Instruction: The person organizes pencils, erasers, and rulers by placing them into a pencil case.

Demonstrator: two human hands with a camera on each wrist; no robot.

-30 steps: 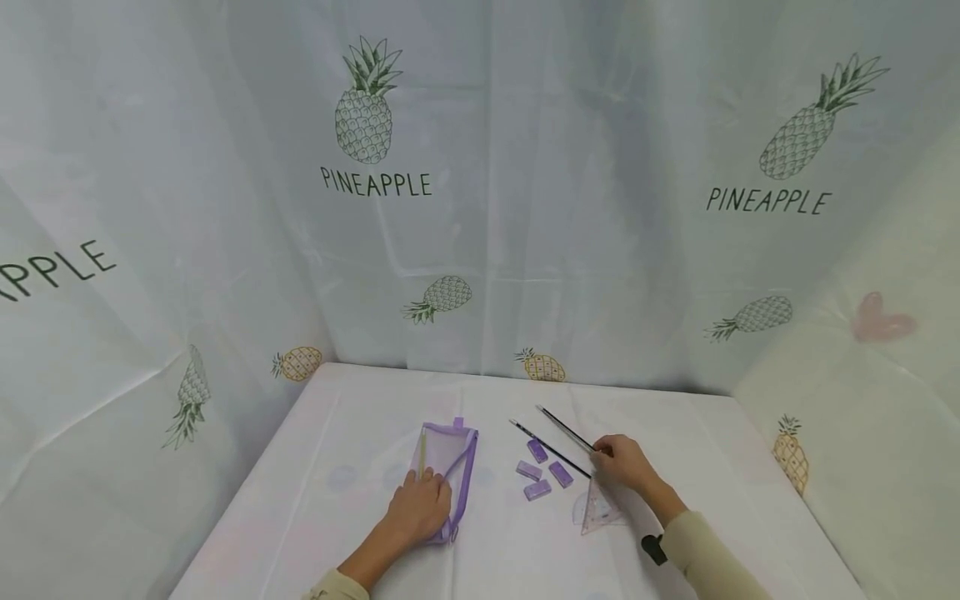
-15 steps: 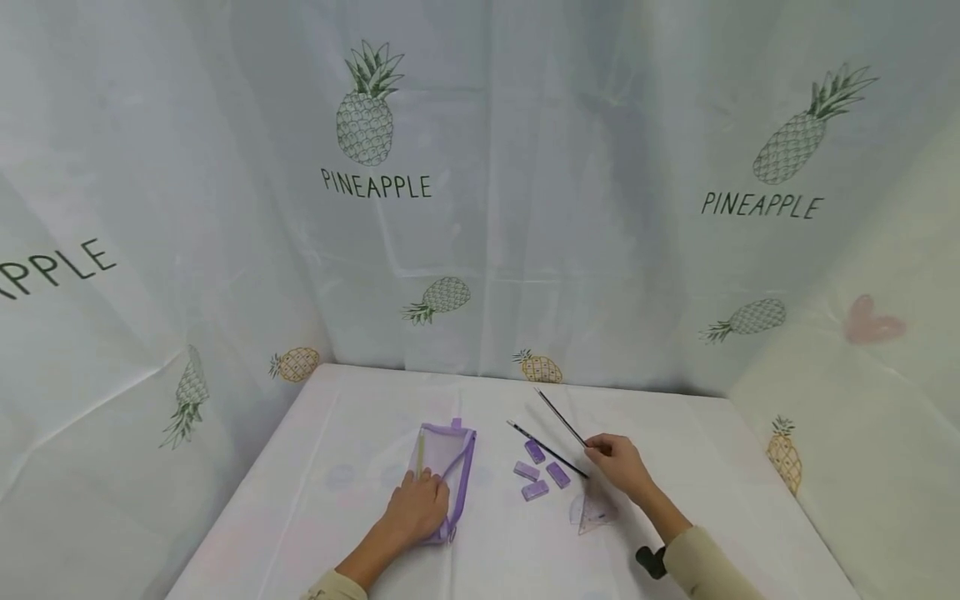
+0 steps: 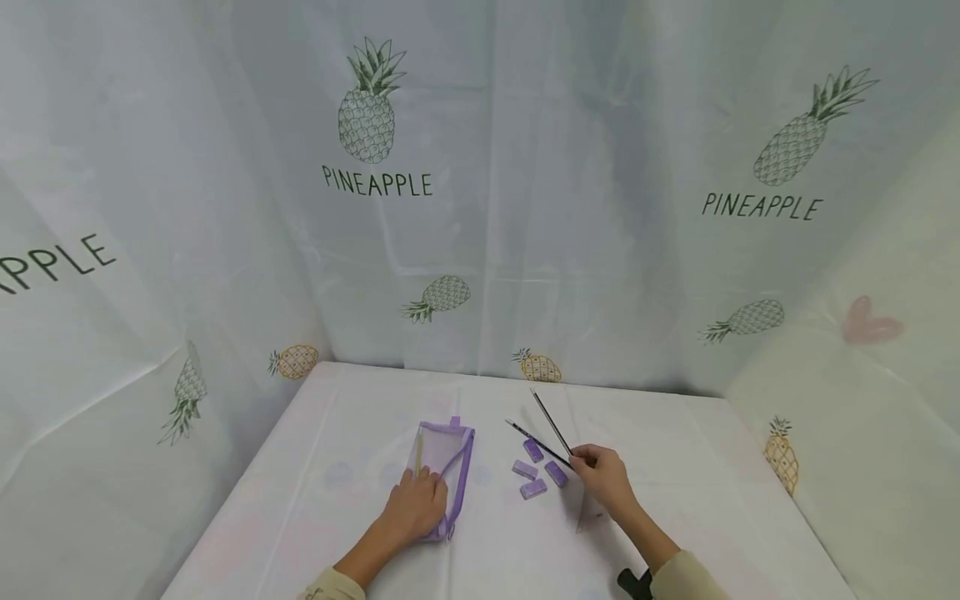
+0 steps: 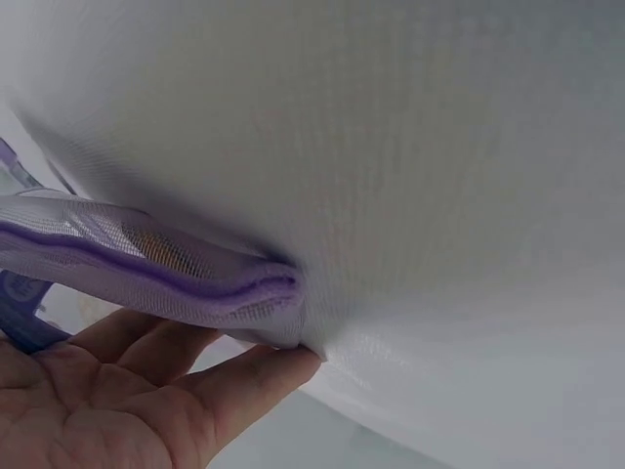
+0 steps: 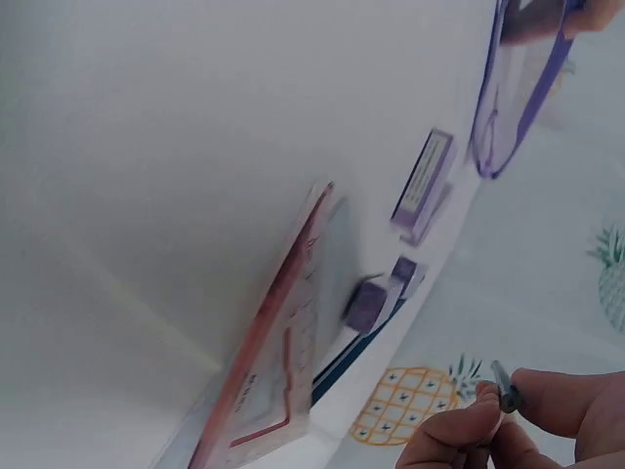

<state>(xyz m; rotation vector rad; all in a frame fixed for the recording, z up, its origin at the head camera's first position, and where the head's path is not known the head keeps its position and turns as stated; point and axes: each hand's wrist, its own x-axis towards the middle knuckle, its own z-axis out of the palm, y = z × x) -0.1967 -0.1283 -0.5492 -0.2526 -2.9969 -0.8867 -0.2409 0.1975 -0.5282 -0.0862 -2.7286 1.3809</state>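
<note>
My left hand (image 3: 416,504) rests on a purple mesh pencil case (image 3: 467,471), and a yellowish pencil (image 3: 419,450) shows through the mesh. In the left wrist view its extended fingers (image 4: 259,383) touch the case's lower edge. My right hand (image 3: 603,479) pinches a dark pencil (image 3: 551,421) near its lower end, between thumb and fingertips. The pencil is tilted, its far end pointing up and left. A second dark pencil (image 3: 525,432) lies on the table beside several purple erasers (image 3: 533,489). Below the right hand is a clear pinkish set square (image 3: 590,515), partly hidden.
The white table (image 3: 337,433) ends at a pineapple-printed cloth (image 3: 442,225) at the back, with more cloth along both sides. The erasers and the loose pencil lie between my two hands. A dark object sits at my right wrist.
My right hand has moved left and toward me with its pencil, which has lifted to a steeper tilt. It now covers more of the set square. The left hand stays on the pencil case.
</note>
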